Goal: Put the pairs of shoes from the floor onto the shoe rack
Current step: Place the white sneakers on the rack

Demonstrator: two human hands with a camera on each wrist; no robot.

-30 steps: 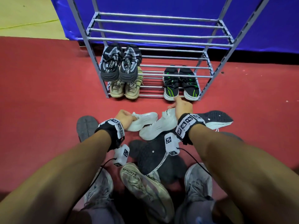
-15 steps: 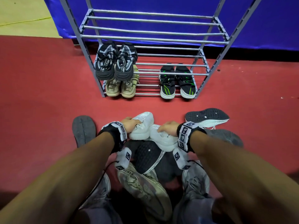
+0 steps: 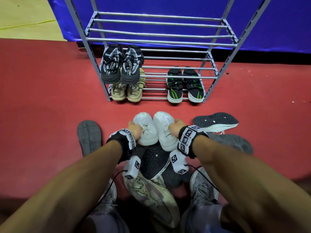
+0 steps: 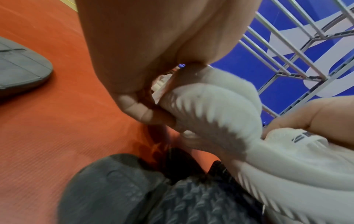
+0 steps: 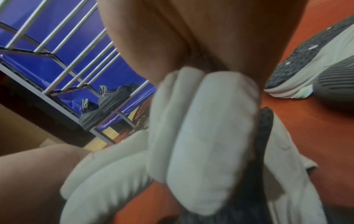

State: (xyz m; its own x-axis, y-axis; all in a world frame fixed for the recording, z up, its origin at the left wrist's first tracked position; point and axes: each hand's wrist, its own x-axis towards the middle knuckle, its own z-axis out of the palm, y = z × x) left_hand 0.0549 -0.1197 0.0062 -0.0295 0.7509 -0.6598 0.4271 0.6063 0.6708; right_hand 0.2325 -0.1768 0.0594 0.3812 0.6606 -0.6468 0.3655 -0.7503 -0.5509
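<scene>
Two white shoes are held side by side above the floor pile, toes toward the rack. My left hand point(image 3: 134, 130) grips the left white shoe point(image 3: 146, 130) at its collar; in the left wrist view the fingers point(image 4: 141, 112) curl round the shoe's heel point(image 4: 210, 115). My right hand point(image 3: 175, 130) grips the right white shoe point(image 3: 165, 130); its heel point(image 5: 206, 144) fills the right wrist view. The grey metal shoe rack point(image 3: 159, 41) stands ahead, with a black-and-white pair point(image 3: 121, 64) on a middle shelf, a beige pair point(image 3: 127, 91) and a black-and-green pair point(image 3: 185, 84) on the bottom one.
On the red floor lie a grey sole point(image 3: 89, 137) at the left, an overturned dark-soled shoe point(image 3: 215, 120) and a grey shoe point(image 3: 232, 143) at the right, a black-soled shoe point(image 3: 154, 162) and a cream sneaker point(image 3: 151, 195) below my hands. A blue sheet point(image 3: 185, 7) hangs behind the rack.
Both hands drew the two white shoes together and lifted them off the floor; they now point toe-first at the rack, side by side.
</scene>
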